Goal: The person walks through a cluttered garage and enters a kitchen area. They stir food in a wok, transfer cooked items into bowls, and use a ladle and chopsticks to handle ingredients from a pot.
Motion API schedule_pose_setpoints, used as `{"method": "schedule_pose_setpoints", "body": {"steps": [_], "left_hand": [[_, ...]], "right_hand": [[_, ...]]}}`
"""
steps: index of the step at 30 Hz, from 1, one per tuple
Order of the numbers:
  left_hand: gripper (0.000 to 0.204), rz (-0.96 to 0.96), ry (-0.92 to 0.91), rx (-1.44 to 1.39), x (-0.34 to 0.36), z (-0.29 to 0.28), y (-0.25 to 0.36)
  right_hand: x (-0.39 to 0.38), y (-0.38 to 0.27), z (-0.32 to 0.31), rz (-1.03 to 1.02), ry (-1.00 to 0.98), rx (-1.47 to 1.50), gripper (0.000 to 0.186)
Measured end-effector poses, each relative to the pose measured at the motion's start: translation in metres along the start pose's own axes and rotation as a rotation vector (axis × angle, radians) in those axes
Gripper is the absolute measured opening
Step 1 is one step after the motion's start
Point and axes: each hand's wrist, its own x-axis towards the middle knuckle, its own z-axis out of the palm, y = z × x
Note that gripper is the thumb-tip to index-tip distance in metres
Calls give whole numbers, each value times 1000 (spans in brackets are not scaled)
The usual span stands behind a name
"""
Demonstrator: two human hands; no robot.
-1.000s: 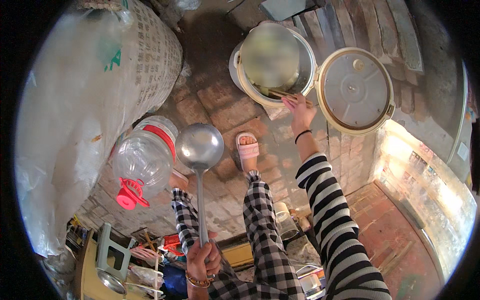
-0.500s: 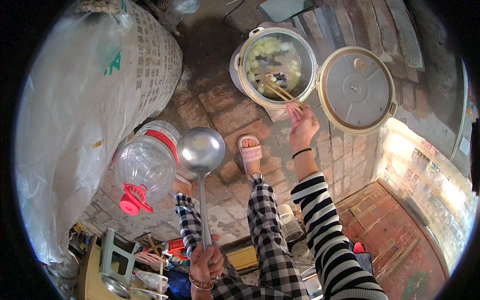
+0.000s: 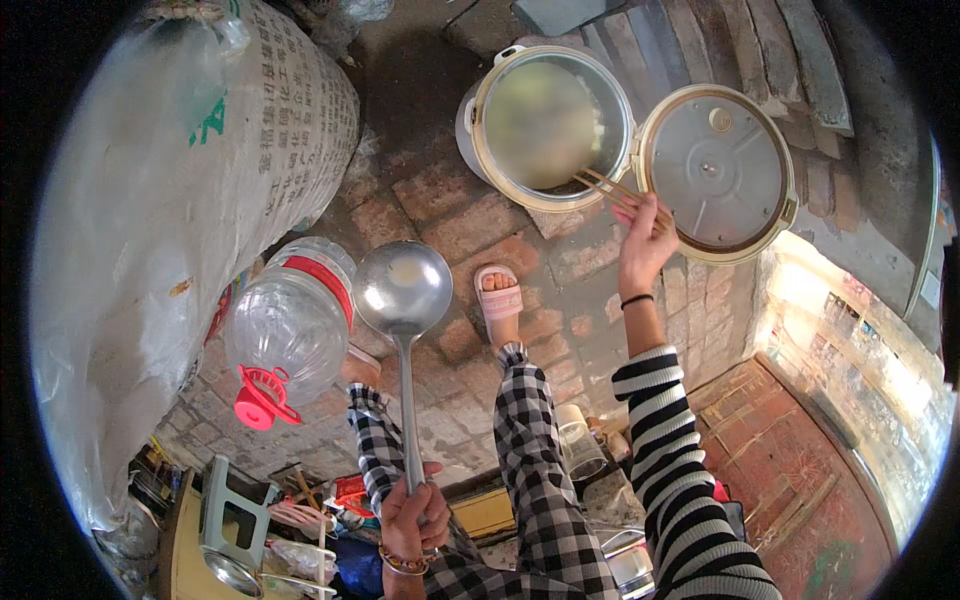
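Observation:
My left hand (image 3: 413, 520) is closed round the handle of a large metal ladle (image 3: 403, 290), whose bowl points away from me over the brick floor. In my right hand (image 3: 646, 243) I hold a pair of wooden chopsticks (image 3: 606, 186). Their tips reach over the near right rim of a white round cooker (image 3: 468, 140). The cooker's hinged lid (image 3: 716, 165) is swung back to the right. What lies in the inner pot is smeared in pale green and yellow, so its pieces cannot be made out.
A large clear plastic bottle (image 3: 290, 330) with a red cap stands left of the ladle. Beyond it bulges a big white sack (image 3: 190, 200). My sandalled foot (image 3: 499, 302) is on the bricks in front of the cooker. A grey-green stool (image 3: 235, 515) is at lower left.
My right hand has moved right with the chopsticks, and their tips have drawn back from the middle of the pot to its rim. The pot's contents have become blurred. The ladle stays nearly still.

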Motion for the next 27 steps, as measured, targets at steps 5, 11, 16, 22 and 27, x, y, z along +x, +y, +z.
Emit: {"method": "schedule_pose_setpoints", "body": {"steps": [5,11,16,22,27], "left_hand": [[32,36,-23,8,5,-3,-5],[31,4,-32,9,7,3,-2],[31,28,-31,27,10,3,-3],[30,-21,-75,-39,17,4,-2],[31,-24,-51,-13,20,9,-1]], "right_hand": [[-9,-8,-18,86,78,127,29],[1,-20,0,42,-81,71,29],[35,5,40,100,-278,20,27],[51,40,69,365,-224,115,24],[29,45,45,511,-36,371,24]]}}
